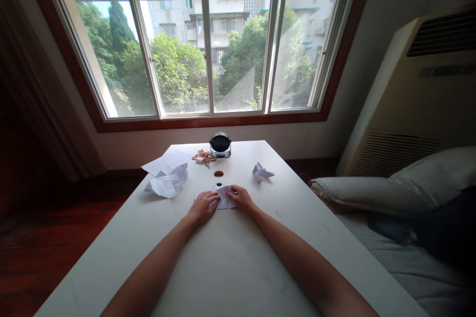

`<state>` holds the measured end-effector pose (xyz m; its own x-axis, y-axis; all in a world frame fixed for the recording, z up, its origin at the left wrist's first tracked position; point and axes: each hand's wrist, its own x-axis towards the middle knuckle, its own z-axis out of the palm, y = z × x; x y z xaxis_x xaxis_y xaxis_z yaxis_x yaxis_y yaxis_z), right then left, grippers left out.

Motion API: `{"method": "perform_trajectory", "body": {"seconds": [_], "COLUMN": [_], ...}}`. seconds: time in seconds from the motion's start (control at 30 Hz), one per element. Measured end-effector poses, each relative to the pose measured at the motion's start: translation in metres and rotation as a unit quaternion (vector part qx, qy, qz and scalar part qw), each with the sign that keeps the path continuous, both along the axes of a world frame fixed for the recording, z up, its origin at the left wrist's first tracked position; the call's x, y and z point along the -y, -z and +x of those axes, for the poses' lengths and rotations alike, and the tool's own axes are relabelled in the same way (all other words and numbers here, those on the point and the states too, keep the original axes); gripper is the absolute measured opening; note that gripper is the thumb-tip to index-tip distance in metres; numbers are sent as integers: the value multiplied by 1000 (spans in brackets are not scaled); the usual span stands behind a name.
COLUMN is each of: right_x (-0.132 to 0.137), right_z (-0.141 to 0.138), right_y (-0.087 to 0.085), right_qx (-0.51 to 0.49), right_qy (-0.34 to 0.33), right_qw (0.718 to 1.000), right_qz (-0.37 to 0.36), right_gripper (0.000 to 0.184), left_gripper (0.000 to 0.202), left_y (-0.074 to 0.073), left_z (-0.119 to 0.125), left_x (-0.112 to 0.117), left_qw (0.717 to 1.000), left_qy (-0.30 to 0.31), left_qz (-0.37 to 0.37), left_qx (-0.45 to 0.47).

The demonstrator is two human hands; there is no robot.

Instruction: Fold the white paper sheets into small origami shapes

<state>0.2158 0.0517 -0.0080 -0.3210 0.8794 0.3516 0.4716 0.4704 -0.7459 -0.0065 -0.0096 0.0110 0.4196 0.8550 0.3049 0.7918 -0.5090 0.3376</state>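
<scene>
Nearest me, two bare forearms (152, 257) stretch over a white table (230, 267), meeting at a small folded sheet of white paper (225, 201) that lies on the tabletop. The left hand (203, 206) rests palm down over the left part of that folded sheet, fingers laid across it; I can't tell whether it grips anything. The right hand (241, 197) has thumb and fingertips clamped on the sheet's right side.

Just beyond the folded sheet sits a small round white item with a dark centre (219, 185), and behind it a round hole (218, 174) in the tabletop. Farther past the sheet stands a round black-and-silver device (220, 144), with a tangled tan cord (206, 157) to its left. Well left of the sheet lie a creased paper (169, 184) and a flatter page (169, 161) partly behind it. To its right, a pointed folded-paper piece (262, 172) rests apart. Beyond everything, a sliding window (208, 54) looks out on trees; off to the sheet's right is a floor-standing air conditioner (416, 89).
</scene>
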Motion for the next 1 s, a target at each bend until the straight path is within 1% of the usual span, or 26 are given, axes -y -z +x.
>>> {"method": "perform_trajectory", "body": {"seconds": [0.07,0.13,0.2,0.3,0.4,0.47,0.53,0.67,0.73,0.83,0.9,1.0], "right_x": [5,10,15,17,17,16,15,17,19,21,21,19], "right_z": [-3,-5,-5,-4,-4,-5,-4,-2,-1,-2,-2,-2], "right_y": [-1,-3,-6,-9,-9,-8,-7,-8,-10,-12,-12,-9], "right_qx": [30,56,85,120,149,160,170,203,220,239,248,246], "right_qy": [-29,-57,-74,-111,-132,-114,-80,-23,-10,-6,-8,-18], "right_qw": [999,995,991,981,972,973,976,973,969,964,963,963], "right_qz": [33,55,71,103,121,119,114,108,111,112,109,109], "right_gripper": [25,32,34,23,16,16,15,10,14,26,33,41], "left_gripper": [37,38,40,45,48,44,40,33,30,27,33,54], "left_y": [1,4,6,9,10,11,11,11,10,12,15,21], "left_z": [0,-1,-1,-2,-3,-3,-3,-2,-2,-2,-3,-4], "left_x": [-1,-3,-5,-7,-8,-8,-9,-9,-8,-8,-9,-13], "left_qw": [1000,999,998,995,994,996,996,993,993,993,993,991], "left_qy": [-15,-39,-68,-102,-103,-92,-91,-116,-120,-115,-115,-126], "left_qz": [1,1,-5,-18,-20,-19,-16,-8,0,5,-4,-33], "left_qx": [-3,-6,-7,-1,5,2,-1,-5,-10,-18,-26,-38]}}
